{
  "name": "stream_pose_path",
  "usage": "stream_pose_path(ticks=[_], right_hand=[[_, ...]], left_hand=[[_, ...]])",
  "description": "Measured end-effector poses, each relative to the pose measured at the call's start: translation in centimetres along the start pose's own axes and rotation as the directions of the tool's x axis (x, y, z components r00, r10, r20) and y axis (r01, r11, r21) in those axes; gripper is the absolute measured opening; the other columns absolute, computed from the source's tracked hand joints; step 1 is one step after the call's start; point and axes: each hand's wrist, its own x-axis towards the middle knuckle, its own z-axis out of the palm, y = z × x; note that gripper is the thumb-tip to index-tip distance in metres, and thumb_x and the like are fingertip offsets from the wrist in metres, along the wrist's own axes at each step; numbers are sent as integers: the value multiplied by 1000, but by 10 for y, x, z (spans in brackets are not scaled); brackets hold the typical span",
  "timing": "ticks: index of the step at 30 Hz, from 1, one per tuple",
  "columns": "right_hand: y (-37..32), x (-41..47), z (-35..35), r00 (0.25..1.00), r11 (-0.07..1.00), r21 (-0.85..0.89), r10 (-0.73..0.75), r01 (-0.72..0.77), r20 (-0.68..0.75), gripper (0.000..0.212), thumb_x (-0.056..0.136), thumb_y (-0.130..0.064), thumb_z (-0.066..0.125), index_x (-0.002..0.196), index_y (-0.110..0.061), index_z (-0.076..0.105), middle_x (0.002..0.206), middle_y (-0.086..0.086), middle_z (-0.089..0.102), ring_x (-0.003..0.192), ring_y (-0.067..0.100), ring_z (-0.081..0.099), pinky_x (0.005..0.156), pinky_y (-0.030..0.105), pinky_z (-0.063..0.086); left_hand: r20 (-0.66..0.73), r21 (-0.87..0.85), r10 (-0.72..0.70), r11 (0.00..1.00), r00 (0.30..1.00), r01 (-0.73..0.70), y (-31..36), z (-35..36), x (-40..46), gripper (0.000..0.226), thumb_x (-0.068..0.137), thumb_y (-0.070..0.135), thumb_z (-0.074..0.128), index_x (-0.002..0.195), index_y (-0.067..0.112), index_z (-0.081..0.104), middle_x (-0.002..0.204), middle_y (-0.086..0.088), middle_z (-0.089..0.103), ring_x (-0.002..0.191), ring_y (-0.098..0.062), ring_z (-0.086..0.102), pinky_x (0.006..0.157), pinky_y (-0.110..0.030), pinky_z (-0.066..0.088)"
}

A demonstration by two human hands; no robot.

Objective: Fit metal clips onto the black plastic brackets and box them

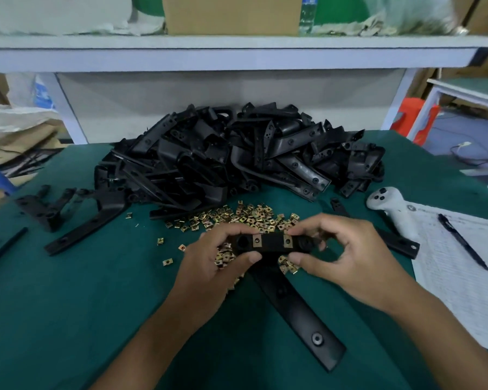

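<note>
I hold a black plastic bracket point(271, 244) between both hands above the green table point(68, 305). Its long arm runs down towards me and to the right. Two brass-coloured metal clips sit on its top bar, one point(257, 241) left of centre and one point(287, 241) to the right. My left hand point(217, 260) grips the bar's left end, thumb underneath. My right hand point(341, 251) pinches the right end beside the second clip. A scatter of loose clips point(237, 216) lies just beyond and under my hands. A big heap of black brackets point(237, 156) fills the table's far middle.
A few single brackets point(76, 220) lie at the left. At the right are a white handheld controller point(392, 206), a paper form point(462, 271) and a black pen point(462, 242). A cardboard box point(231, 12) stands on the white shelf point(237, 49) behind the heap.
</note>
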Motion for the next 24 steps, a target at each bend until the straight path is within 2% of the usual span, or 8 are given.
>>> stream_pose_path(ticks=[4,9,11,14,16,18,21,24], right_hand=[[-16,-22,-24,997,997,-62,-59,56,-43,25,77,-32,84,100,-28,73,87,-22,67,79,6,62,69,14,45],[-26,-59,-53,994,993,-98,-76,67,-82,26,78,-22,87,99,-24,73,84,-13,68,74,11,62,68,18,47],[-27,-75,-65,991,990,-130,-63,47,-120,26,78,-20,87,99,-24,72,86,-13,68,76,10,62,69,19,48],[-29,-101,-85,985,983,-181,-29,-3,-172,26,79,-19,86,100,-24,72,89,-15,69,79,8,63,73,17,46],[-30,-121,-99,979,975,-214,16,-60,-203,24,79,-21,85,99,-23,73,90,-14,70,81,10,65,74,20,47],[-31,-141,-112,969,961,-247,67,-127,-237,23,78,-23,84,99,-22,74,90,-12,71,82,12,65,72,25,49],[-36,-170,-132,952,935,-293,114,-199,-283,24,77,-21,83,98,-24,73,89,-13,71,80,10,64,70,30,48],[-42,-199,-150,931,907,-330,148,-262,-333,24,77,-20,82,98,-23,72,90,-13,70,80,7,64,70,27,48]], left_hand=[[59,24,95,995,994,-97,23,10,-3,25,88,49,63,113,53,62,113,25,67,110,-5,61,86,-8,42],[186,-14,157,987,970,-157,44,34,-5,26,90,47,61,116,46,60,114,22,66,112,-5,61,88,-10,42],[213,-21,182,983,960,-181,51,48,-5,26,90,48,60,116,48,59,115,24,65,113,-3,60,90,-12,43],[263,-1,211,976,942,-218,62,75,-6,26,90,54,57,117,53,55,117,28,62,115,-3,58,94,-25,46],[300,0,239,968,924,-250,71,95,-8,25,91,58,53,116,59,52,117,31,60,115,-3,57,94,-31,46],[325,-40,268,962,907,-270,79,115,-12,24,91,55,55,115,56,53,116,29,60,114,-3,57,94,-34,46],[357,-57,303,951,884,-303,92,144,-17,26,90,50,58,116,50,55,113,26,60,112,-5,56,96,-26,42],[386,-67,363,928,848,-366,107,172,-20,25,88,50,61,113,52,54,115,35,55,112,4,52,92,-12,36]])
